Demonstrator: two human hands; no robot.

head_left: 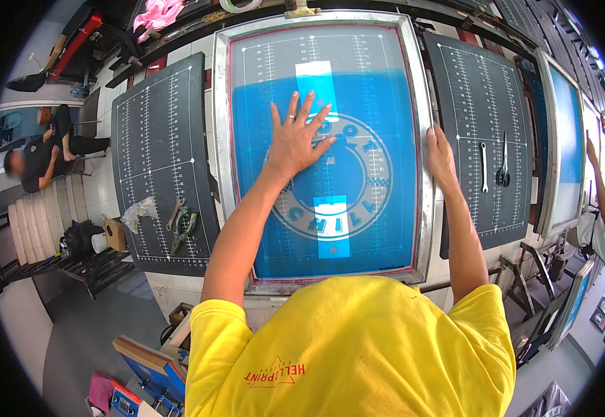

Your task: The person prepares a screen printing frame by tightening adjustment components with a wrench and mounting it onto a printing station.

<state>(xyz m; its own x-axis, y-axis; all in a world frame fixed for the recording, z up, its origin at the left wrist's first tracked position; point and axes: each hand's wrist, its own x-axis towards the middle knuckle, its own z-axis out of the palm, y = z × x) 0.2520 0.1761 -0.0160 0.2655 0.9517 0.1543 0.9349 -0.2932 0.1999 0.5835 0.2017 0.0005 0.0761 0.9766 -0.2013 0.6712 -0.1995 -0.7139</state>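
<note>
A silkscreen (247,201) with a metal frame and blue-coated mesh lies in front of me, bearing a round lettered design. My left hand (297,142) rests flat on the mesh with fingers spread, over the upper left of that design. On the frame's right side, my right hand (441,156) grips the outer edge; some of its fingers are hidden. Two pale strips show at the screen: the upper strip (314,69) lies just beyond my left fingertips, and the lower strip (332,247) crosses the bottom of the design.
On the left, a dark ruled board (156,132) carries a wrench (175,214), a green-handled tool (186,226) and a plastic bag (139,214). The right board (476,90) holds another wrench (484,167) and scissors (503,170). Beyond stands another screen (563,139). People are at far left and right.
</note>
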